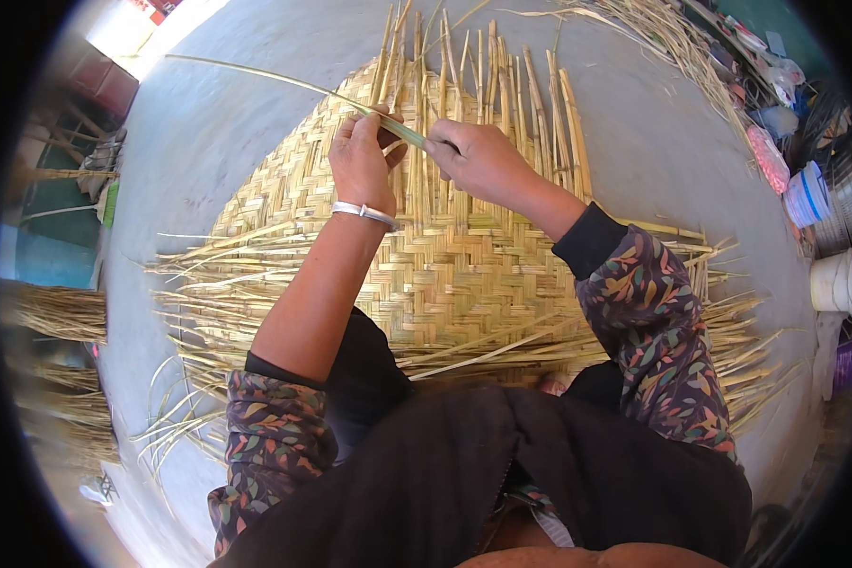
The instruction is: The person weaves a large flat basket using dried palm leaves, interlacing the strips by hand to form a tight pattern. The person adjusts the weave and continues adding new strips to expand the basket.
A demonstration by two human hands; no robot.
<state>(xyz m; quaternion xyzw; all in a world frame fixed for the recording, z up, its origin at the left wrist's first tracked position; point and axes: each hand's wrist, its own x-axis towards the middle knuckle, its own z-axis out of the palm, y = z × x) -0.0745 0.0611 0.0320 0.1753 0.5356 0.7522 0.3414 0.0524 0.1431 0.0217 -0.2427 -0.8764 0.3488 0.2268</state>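
A long greenish-yellow reed strip slants over the far part of a woven mat. My left hand, with a white bangle at its wrist, pinches the strip between thumb and fingers. Closed around the strip's near right end is my right hand. A small dark spot shows among the right fingers; I cannot make out whether it is a tool. Below both hands the mat has a zigzag weave, and unwoven reed strips stick out from its far edge.
Loose strip ends fan out at the mat's left, with more at its right. A pile of long reeds lies far right. White buckets and clutter line the right side. Straw bundles lie at the left on the grey floor.
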